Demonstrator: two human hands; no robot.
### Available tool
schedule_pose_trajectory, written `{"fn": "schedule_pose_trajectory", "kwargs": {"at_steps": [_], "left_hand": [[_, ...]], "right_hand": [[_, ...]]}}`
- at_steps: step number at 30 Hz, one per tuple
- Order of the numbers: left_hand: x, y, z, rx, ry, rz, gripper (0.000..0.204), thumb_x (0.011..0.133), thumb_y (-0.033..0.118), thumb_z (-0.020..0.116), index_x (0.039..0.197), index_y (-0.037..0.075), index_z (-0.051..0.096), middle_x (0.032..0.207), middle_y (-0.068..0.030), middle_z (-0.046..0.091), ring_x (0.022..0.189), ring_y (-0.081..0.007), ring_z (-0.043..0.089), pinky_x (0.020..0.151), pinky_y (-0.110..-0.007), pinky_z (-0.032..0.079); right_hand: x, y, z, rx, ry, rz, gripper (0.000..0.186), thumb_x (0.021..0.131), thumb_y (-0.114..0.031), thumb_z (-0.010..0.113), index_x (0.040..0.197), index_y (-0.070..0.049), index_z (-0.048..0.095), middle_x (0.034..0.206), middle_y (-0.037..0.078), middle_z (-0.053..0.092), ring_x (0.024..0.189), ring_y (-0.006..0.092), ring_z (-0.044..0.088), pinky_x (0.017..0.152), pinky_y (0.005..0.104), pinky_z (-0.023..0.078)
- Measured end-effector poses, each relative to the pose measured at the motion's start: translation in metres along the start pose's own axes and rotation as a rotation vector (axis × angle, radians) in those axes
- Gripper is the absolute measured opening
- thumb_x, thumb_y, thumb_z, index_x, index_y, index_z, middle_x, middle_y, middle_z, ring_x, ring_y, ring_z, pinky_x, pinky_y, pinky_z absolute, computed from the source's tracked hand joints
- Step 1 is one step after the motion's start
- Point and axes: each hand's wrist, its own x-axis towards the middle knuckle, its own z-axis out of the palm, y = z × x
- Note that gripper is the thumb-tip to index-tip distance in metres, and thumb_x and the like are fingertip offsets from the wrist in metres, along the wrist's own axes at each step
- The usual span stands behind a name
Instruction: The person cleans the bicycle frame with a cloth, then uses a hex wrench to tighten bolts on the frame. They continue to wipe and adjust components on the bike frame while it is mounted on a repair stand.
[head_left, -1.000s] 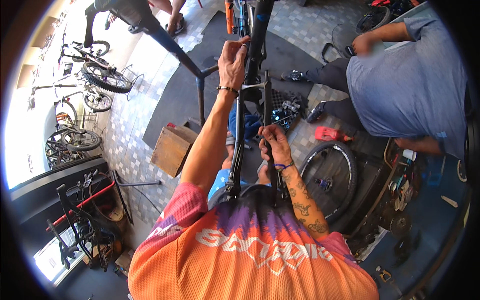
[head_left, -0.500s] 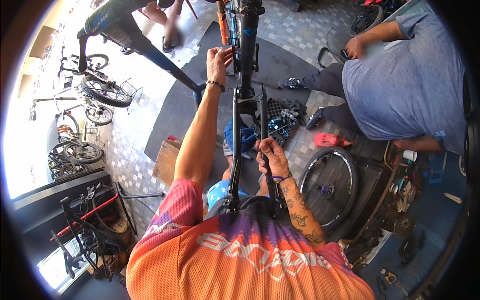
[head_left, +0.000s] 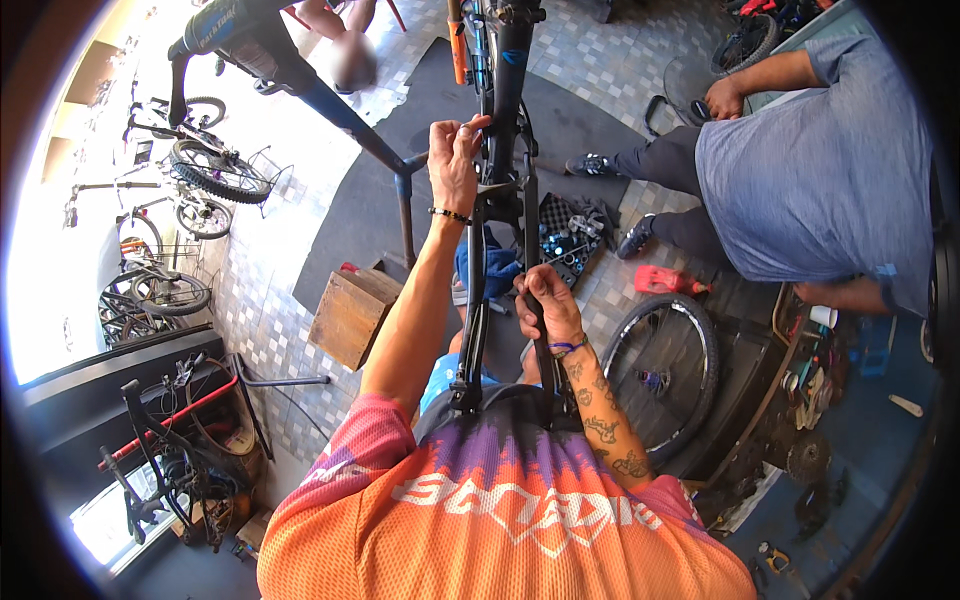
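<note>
A black bicycle frame [head_left: 508,75] stretches away from my body, its two rear stays reaching back to my waist. My left hand [head_left: 455,165] is at the left side of the frame, thumb and fingers pinched together against it; whatever small thing they grip cannot be made out. Lower down, my right hand [head_left: 550,305] is closed around the right rear stay [head_left: 532,220]. An orange part [head_left: 458,50] shows beside the far end of the frame.
A repair stand [head_left: 335,110] rises at the left, near a wooden box [head_left: 350,318]. Loose parts [head_left: 570,240] lie on the dark mat [head_left: 350,215]. At right are a wheel [head_left: 660,380], a red bottle [head_left: 668,280] and a person in grey [head_left: 810,160]. Bicycles [head_left: 215,175] stand far left.
My left hand has come nearer along the frame, its fingers now pinched closer against it. My right hand keeps its hold on the stay. The view has shifted slightly.
</note>
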Motion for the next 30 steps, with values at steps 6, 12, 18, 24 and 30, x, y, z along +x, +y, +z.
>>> {"fn": "schedule_pose_trajectory", "kwargs": {"at_steps": [6, 12, 18, 24, 30], "left_hand": [[-0.008, 0.001, -0.003, 0.150, 0.019, 0.037, 0.020, 0.111, 0.020, 0.054, 0.106, 0.001, 0.050, 0.107, -0.0112, 0.079, 0.080, -0.0072, 0.054, 0.080, -0.026, 0.053], [-0.008, -0.001, -0.007, 0.165, 0.001, 0.049, 0.019, 0.111, 0.020, 0.055, 0.106, 0.001, 0.051, 0.107, -0.0114, 0.079, 0.082, -0.0077, 0.056, 0.080, -0.026, 0.053], [-0.003, 0.002, -0.006, 0.151, -0.025, 0.018, 0.018, 0.111, 0.019, 0.053, 0.107, 0.002, 0.051, 0.108, -0.0117, 0.079, 0.088, -0.0093, 0.061, 0.084, -0.027, 0.054], [0.003, -0.004, -0.013, 0.254, -0.031, 0.040, 0.017, 0.110, 0.018, 0.054, 0.106, 0.003, 0.051, 0.107, -0.0113, 0.079, 0.090, -0.0095, 0.059, 0.084, -0.027, 0.050], [0.002, -0.004, -0.014, 0.213, -0.047, 0.034, 0.019, 0.111, 0.021, 0.053, 0.106, 0.003, 0.050, 0.108, -0.0117, 0.079, 0.093, -0.0108, 0.062, 0.087, -0.028, 0.050]], "right_hand": [[-0.003, -0.007, -0.013, 0.196, -0.031, 0.000, 0.020, 0.103, -0.037, 0.069, 0.108, -0.019, 0.062, 0.101, 0.004, 0.052, 0.058, 0.0095, 0.048, 0.040, 0.0213, 0.039], [-0.002, -0.020, -0.019, 0.268, -0.104, 0.007, 0.018, 0.106, -0.037, 0.064, 0.117, -0.023, 0.062, 0.101, 0.003, 0.049, 0.058, 0.0071, 0.046, 0.040, 0.0189, 0.041], [0.000, -0.024, -0.018, 0.315, -0.159, 0.013, 0.019, 0.106, -0.038, 0.063, 0.116, -0.022, 0.062, 0.099, 0.002, 0.048, 0.057, 0.0067, 0.044, 0.039, 0.0182, 0.039], [-0.002, -0.021, -0.013, 0.324, -0.215, 0.053, 0.019, 0.106, -0.039, 0.063, 0.113, -0.021, 0.062, 0.097, 0.002, 0.047, 0.056, 0.0062, 0.042, 0.038, 0.0186, 0.038], [-0.004, -0.012, -0.016, 0.486, -0.250, 0.070, 0.020, 0.107, -0.038, 0.061, 0.111, -0.018, 0.060, 0.094, 0.001, 0.044, 0.055, 0.0062, 0.041, 0.037, 0.0187, 0.037]]}}
